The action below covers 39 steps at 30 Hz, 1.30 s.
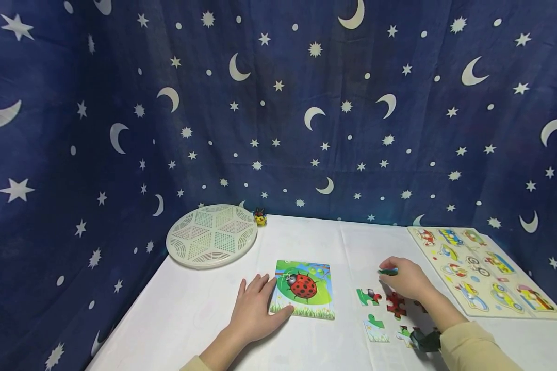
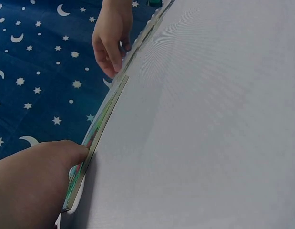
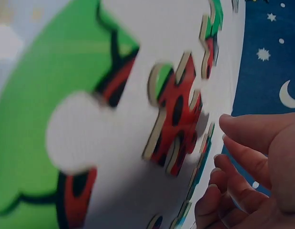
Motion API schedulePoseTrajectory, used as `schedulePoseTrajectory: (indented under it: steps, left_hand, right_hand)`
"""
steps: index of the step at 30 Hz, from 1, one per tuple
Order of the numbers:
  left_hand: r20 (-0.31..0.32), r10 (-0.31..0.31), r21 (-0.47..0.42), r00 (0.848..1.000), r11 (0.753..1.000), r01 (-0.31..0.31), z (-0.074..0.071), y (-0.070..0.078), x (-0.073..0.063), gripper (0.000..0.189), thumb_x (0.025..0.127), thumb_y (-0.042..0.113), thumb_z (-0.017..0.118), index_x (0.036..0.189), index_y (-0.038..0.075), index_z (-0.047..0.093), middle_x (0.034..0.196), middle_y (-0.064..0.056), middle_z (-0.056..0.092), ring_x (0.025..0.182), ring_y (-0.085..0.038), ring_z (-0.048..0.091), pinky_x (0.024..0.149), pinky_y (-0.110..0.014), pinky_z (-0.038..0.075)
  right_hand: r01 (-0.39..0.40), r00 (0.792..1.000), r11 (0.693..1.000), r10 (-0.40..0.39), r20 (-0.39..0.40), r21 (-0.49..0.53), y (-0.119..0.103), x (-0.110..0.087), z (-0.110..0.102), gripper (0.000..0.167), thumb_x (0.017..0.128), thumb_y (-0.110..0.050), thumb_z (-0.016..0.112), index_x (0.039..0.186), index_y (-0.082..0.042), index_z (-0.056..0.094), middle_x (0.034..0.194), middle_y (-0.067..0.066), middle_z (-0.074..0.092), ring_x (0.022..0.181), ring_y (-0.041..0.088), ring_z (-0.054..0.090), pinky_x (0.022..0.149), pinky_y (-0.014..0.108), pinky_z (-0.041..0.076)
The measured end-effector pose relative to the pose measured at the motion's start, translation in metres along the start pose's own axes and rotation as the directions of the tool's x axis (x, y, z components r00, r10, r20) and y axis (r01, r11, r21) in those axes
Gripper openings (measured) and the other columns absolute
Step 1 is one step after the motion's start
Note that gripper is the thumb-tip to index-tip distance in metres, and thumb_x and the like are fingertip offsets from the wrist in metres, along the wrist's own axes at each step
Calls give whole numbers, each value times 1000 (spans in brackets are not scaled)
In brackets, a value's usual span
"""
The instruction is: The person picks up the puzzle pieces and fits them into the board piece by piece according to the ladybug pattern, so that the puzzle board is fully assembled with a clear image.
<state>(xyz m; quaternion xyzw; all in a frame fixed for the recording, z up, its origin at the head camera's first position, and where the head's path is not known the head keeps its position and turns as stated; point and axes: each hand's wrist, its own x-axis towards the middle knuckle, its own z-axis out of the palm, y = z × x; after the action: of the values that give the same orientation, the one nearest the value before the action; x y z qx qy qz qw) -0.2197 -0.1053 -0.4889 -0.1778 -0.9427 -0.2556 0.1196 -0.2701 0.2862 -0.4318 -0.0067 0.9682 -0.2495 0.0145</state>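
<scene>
My left hand [image 1: 257, 312] rests on the white table with its fingers spread along the left edge of a square ladybug picture puzzle [image 1: 301, 291]. Its thumb lies on the puzzle's near edge, and the left wrist view shows this thumb [image 2: 73, 153] against the board's side. To the right, my right hand [image 1: 406, 278] pinches a dark green puzzle piece [image 1: 388, 271] that looks tilted; the fingers hide part of it. Just below that hand lies a red, black-spotted piece [image 3: 178, 112]. Other loose pieces, such as a green one [image 1: 369, 297] and a grassy corner [image 1: 376, 330], lie nearby.
A pale round perforated board [image 1: 212, 236] leans at the back left, with a small yellow figure [image 1: 260, 217] beside it. A wooden vehicle puzzle board [image 1: 487, 270] lies at the right. A dark object [image 1: 424, 340] sits by my right sleeve. The starry curtain [image 1: 288, 129] stands behind the table.
</scene>
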Motion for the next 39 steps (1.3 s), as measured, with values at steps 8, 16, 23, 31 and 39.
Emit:
schedulePoseTrajectory:
  steps: [8, 16, 23, 31, 39]
  left_hand:
    - [7, -10, -5, 1000, 1000, 10, -1, 1, 0, 80, 87, 63, 67, 141, 4, 60, 145, -18, 55, 141, -41, 43, 116, -68, 19]
    - [12, -11, -6, 1000, 1000, 11, -1, 2, 0, 81, 88, 64, 65, 142, 4, 60, 145, -19, 55, 141, -41, 43, 116, -68, 19]
    - [20, -22, -9, 1000, 1000, 22, 0, 1, 1, 80, 88, 63, 66, 142, 5, 59, 146, -18, 54, 142, -41, 42, 117, -67, 18]
    - [21, -24, -13, 999, 1000, 24, -1, 2, 2, 80, 88, 63, 66, 142, 5, 59, 146, -18, 54, 142, -41, 42, 117, -67, 17]
    - [17, -15, -15, 1000, 1000, 16, -3, 2, 0, 80, 88, 62, 67, 142, 4, 60, 145, -19, 55, 141, -42, 42, 116, -68, 19]
  right_hand:
    - [-66, 997, 998, 66, 39, 10, 10, 3, -5, 56, 90, -25, 78, 130, 9, 57, 123, 30, 61, 106, 39, 58, 95, 62, 50]
    - [-4, 997, 994, 12, 75, -111, 21, 6, -11, 58, 91, -25, 75, 129, 15, 56, 117, 33, 57, 112, 49, 54, 96, 65, 47]
    - [14, 991, 994, 0, 133, -105, 20, 7, -22, 48, 89, -22, 78, 120, 10, 61, 108, 22, 62, 100, 37, 59, 88, 57, 52]
    - [-93, 991, 994, 98, 96, -54, 20, 7, -21, 48, 87, -23, 81, 112, 9, 54, 96, 15, 60, 83, 26, 56, 70, 39, 52]
    - [-100, 994, 995, 98, 47, 28, 17, 4, -13, 47, 87, -18, 79, 114, 4, 48, 96, 16, 55, 82, 27, 54, 65, 36, 48]
